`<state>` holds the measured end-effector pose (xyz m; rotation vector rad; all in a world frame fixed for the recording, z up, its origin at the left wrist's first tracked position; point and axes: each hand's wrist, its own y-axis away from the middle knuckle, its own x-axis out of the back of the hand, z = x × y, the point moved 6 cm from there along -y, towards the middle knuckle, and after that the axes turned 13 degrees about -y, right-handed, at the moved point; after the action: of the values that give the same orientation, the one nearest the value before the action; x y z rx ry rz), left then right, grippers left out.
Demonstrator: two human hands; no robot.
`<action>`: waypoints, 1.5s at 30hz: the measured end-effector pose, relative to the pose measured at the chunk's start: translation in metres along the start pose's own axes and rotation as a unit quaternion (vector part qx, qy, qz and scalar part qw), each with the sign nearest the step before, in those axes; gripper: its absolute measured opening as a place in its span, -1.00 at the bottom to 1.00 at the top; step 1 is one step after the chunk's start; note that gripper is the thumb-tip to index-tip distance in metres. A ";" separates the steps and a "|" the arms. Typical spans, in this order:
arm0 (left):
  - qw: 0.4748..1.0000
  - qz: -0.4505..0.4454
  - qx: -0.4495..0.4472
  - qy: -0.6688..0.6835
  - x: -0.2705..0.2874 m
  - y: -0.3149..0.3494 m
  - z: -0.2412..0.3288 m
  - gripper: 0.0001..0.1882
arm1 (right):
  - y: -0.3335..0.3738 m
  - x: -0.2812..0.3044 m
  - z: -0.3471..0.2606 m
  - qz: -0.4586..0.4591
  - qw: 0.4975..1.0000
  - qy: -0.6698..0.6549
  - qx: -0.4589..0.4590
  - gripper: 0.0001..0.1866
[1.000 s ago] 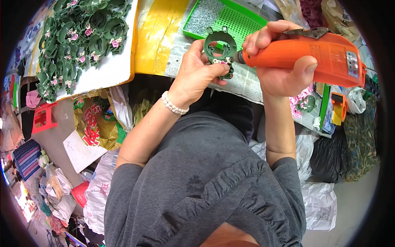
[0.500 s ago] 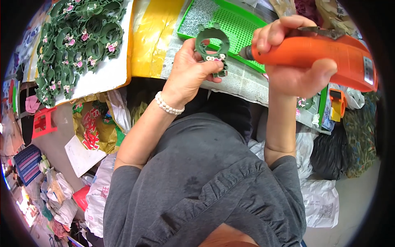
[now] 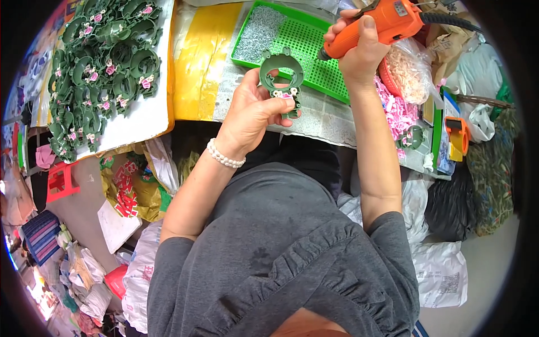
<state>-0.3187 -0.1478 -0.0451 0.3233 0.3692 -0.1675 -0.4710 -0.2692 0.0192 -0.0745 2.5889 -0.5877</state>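
My left hand [image 3: 255, 112] pinches a green plastic ring-shaped part [image 3: 282, 73] at its lower end, where small pink and cream flower pieces sit. Its round opening faces up. In my right hand [image 3: 362, 59] is an orange electric screwdriver [image 3: 379, 28], a black cord [image 3: 449, 21] running from its back end. The tool's dark tip points down left over a green perforated tray [image 3: 323, 70], apart from the ring part. Many small silver screws [image 3: 259, 33] lie heaped in the tray's left portion.
A large pile of similar green parts [image 3: 106, 73] covers a white board at the left. Right of my right forearm are pink pieces [image 3: 397, 109], a bag of cream pieces [image 3: 407, 67] and an orange tape dispenser [image 3: 457, 135]. Bags lie below the table.
My right hand has moved up and away with the screwdriver, now over the tray and angled differently. My left hand has lowered slightly, still holding the green part.
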 end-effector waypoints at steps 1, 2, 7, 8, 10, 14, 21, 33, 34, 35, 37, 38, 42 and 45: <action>1.000 0.003 -0.003 0.003 0.000 0.000 0.000 -0.51 | -0.001 0.001 0.003 -0.003 1.000 0.006 0.001 -0.58; 1.000 0.007 -0.007 0.006 0.000 -0.001 0.001 -0.52 | -0.001 0.001 0.005 -0.006 1.000 0.011 0.003 -0.57; 1.000 0.006 -0.005 0.001 -0.002 -0.001 0.000 -0.51 | 0.002 0.000 0.005 -0.004 1.000 0.020 0.010 -0.55; 1.000 0.008 -0.005 0.000 -0.002 -0.001 0.000 -0.51 | 0.002 0.000 0.005 -0.005 1.000 0.019 0.011 -0.54; 1.000 0.007 -0.009 -0.004 -0.002 -0.001 0.001 -0.50 | 0.002 -0.002 0.004 -0.004 1.000 0.027 0.015 -0.53; 1.000 0.010 -0.016 -0.014 -0.002 0.000 0.003 -0.49 | 0.003 -0.002 0.004 -0.003 0.999 0.034 0.022 -0.53; 1.000 0.016 -0.013 -0.010 -0.001 -0.001 0.000 -0.49 | 0.004 0.000 0.005 0.003 1.000 0.022 0.001 -0.53; 0.997 0.055 -0.028 -0.055 -0.010 -0.003 0.003 -0.52 | 0.012 -0.024 -0.054 -0.141 0.979 -0.144 -0.022 -0.12; 0.996 0.062 -0.028 -0.056 -0.009 -0.003 0.002 -0.52 | 0.019 -0.033 -0.057 -0.162 0.970 -0.176 -0.037 -0.09; 0.996 0.058 -0.029 -0.057 -0.011 -0.004 0.002 -0.53 | 0.027 -0.039 -0.062 -0.170 0.968 -0.179 -0.038 -0.08; 0.996 0.060 -0.030 -0.057 -0.011 -0.004 0.002 -0.53 | 0.035 -0.052 -0.064 -0.217 0.958 -0.182 -0.035 -0.07; 0.996 0.067 -0.031 -0.056 -0.009 -0.003 0.003 -0.53 | 0.038 -0.055 -0.060 -0.220 0.957 -0.186 -0.038 -0.07; 0.996 0.067 -0.036 -0.054 -0.010 -0.003 0.005 -0.54 | 0.049 -0.065 -0.055 -0.250 0.948 -0.194 -0.043 -0.10; 0.996 0.062 -0.034 -0.052 -0.012 -0.003 0.005 -0.55 | 0.052 -0.063 -0.053 -0.243 0.950 -0.191 -0.044 -0.11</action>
<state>-0.3287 -0.1512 -0.0368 0.2689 0.2512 -0.0498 -0.4375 -0.1918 0.0676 -0.7945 2.2098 -0.5563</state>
